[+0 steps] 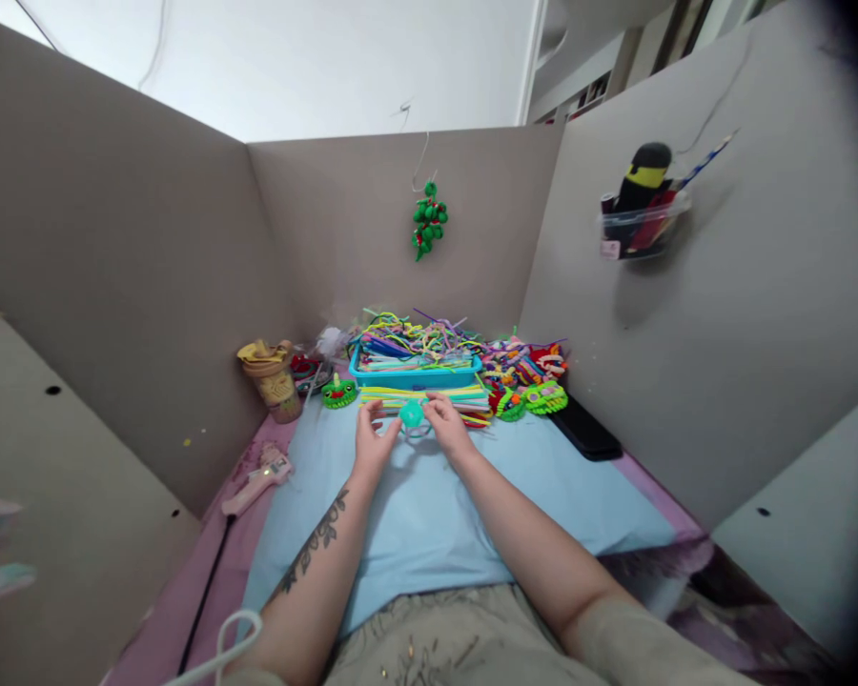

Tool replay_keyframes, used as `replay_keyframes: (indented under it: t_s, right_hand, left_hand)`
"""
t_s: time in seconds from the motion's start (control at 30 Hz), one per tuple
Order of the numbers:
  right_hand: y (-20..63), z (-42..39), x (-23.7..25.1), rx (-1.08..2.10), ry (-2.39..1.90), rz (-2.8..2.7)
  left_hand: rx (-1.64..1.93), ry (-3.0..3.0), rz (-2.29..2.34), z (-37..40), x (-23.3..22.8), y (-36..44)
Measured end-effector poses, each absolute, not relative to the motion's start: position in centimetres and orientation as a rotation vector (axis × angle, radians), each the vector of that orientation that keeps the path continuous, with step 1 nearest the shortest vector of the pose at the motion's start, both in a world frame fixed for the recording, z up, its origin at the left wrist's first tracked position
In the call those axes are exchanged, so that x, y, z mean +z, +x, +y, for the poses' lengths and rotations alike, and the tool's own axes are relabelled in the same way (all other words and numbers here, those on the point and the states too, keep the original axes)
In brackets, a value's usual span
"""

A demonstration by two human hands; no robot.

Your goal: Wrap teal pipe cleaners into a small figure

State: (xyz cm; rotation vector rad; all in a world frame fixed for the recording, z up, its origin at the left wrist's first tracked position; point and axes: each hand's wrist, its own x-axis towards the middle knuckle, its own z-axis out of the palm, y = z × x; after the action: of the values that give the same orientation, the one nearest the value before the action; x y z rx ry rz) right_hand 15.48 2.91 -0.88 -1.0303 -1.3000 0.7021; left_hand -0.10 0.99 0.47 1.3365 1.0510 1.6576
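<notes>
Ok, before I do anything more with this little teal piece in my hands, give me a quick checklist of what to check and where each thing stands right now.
1. Teal piece held from both sides: ok, the left hand and right hand meet on it.
2. Grip of the fingers on it: cannot tell, too small to see.
3. Work surface beneath: ok, the light blue mat lies flat under both hands.
4. Supplies in reach: ok, the blue tray of coloured pipe cleaners sits just beyond the hands.
5. Pink glue gun: ok, it lies apart, off the mat to the left.
6. Black flat thing to the right: ok, apart from the hands.
</notes>
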Motion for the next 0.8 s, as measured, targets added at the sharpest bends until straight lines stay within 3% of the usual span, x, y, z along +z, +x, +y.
replay_keyframes:
  t_s: [0.27, 0.57, 0.8]
  right_hand:
    - [13.9, 2.5, -1.4, 0.571, -1.046, -1.229]
    - [13.3, 2.2, -1.5, 0.612, -1.022, -1.263]
    - [13.2, 0.8, -0.4, 0.349, -1.062, -1.257]
  left_hand:
    - [1.425, 1.312, 0.927, 0.2, 0.6, 1.2]
    - [1.566, 1.177, 0.921, 0.9, 0.3, 0.8]
    - [1.696, 1.104, 0.959, 0.8, 0.5, 0.7]
